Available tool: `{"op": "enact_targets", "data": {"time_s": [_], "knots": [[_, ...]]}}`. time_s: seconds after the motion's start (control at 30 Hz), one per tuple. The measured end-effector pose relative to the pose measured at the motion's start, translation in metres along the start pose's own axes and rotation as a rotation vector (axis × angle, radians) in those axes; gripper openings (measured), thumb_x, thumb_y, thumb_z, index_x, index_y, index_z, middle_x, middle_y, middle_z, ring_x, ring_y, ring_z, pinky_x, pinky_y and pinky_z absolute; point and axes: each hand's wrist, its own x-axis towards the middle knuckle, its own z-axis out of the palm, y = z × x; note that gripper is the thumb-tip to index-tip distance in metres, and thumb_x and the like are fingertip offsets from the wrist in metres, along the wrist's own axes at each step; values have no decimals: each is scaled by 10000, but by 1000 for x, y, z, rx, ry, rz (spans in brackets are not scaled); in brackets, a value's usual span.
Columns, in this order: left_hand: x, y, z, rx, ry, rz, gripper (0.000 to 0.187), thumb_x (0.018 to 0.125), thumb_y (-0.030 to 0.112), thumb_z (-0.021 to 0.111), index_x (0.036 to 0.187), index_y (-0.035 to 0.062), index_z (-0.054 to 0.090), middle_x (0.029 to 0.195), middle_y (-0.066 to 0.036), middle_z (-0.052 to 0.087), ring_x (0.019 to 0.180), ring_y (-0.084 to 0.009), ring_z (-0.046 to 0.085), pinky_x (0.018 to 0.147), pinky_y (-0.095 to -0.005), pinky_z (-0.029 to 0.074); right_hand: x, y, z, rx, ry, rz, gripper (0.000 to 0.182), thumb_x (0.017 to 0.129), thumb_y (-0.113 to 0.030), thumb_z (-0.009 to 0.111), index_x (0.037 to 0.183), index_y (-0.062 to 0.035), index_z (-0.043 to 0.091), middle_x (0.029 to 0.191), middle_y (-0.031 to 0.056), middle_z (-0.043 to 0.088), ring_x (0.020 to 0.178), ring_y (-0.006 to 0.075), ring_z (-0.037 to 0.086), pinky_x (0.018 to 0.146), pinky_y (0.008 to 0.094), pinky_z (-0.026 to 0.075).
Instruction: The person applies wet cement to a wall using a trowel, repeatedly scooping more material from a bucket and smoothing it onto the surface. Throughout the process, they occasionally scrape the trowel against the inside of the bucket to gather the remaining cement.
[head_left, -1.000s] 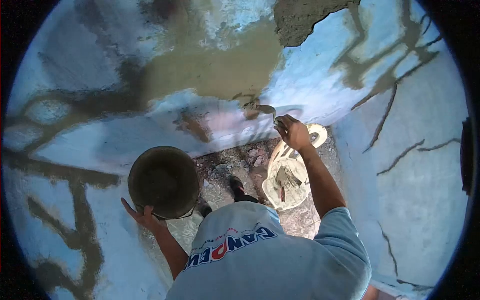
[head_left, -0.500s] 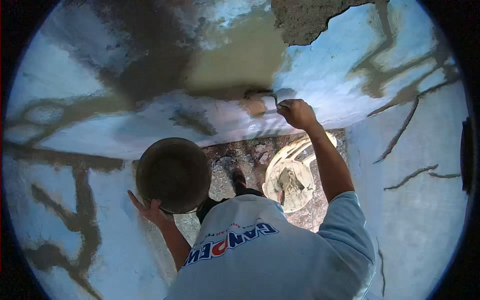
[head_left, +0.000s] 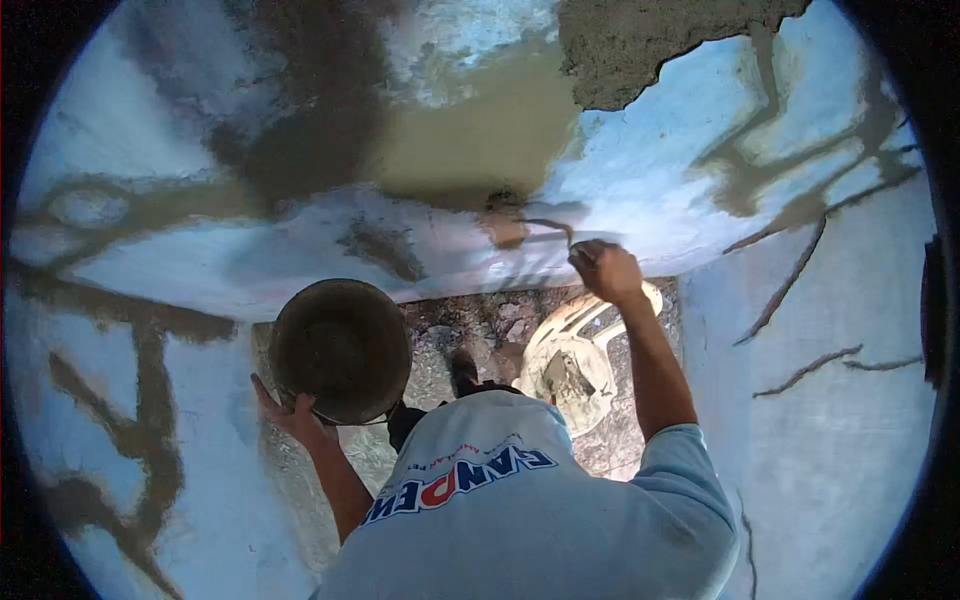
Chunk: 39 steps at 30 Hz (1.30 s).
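Observation:
My left hand (head_left: 298,415) grips the lower rim of a round dark bowl (head_left: 341,352), thumb at its edge and a finger stretched along the outside. My right hand (head_left: 608,270) is closed round the handle of a small trowel (head_left: 550,224). The thin blade, seen nearly edge-on, points left and lies close to the wall (head_left: 450,240), beside a small tan patch (head_left: 506,232); whether it touches cannot be told. Above it a broad smooth patch of damp plaster (head_left: 470,140) covers part of the blue-white wall.
A cream plastic chair (head_left: 575,385) with a grey tool on its seat stands on the rubble floor (head_left: 435,345). Side walls with filled cracks (head_left: 160,420) rise left and right. Rough grey plaster (head_left: 650,45) shows at the top.
My right hand and the trowel have moved down and slightly right, away from the plaster patch's lower edge. The bowl and my left hand sit slightly further left in the view.

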Motion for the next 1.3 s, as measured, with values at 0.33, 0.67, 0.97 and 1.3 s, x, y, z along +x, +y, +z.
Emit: {"op": "enact_targets", "data": {"time_s": [0.33,0.67,0.97,1.3], "knots": [[-21,-1,7,62,66,33,1122,624,-88,617,1684,118,311,1472,-199,537,1259,-343,599,1070,-422,515,42,-19,35,-133,93,-160,250,994,-354,691,1150,-164,737,951,79,743,776,358,738,666,490,605],[-27,-17,1,-57,38,28,1112,659,-91,623,1697,110,278,1383,-179,630,1195,-298,665,953,-365,585,45,-16,9,86,161,-111,215,983,-339,716,1106,-165,742,991,124,754,848,419,728,719,541,584],[-29,-4,10,-14,32,64,1090,684,-82,626,1696,96,264,1379,-198,634,1192,-303,672,974,-373,570,30,-3,-8,315,215,-75,211,951,-219,775,1038,-27,759,932,203,758,835,424,733,730,457,585],[-32,-14,-6,39,47,-6,1090,692,-71,624,1700,95,245,1383,-203,634,1194,-285,679,985,-372,572,23,-6,-4,376,159,-215,142,987,-147,730,1029,-14,759,900,222,748,781,419,728,694,440,574]]}}
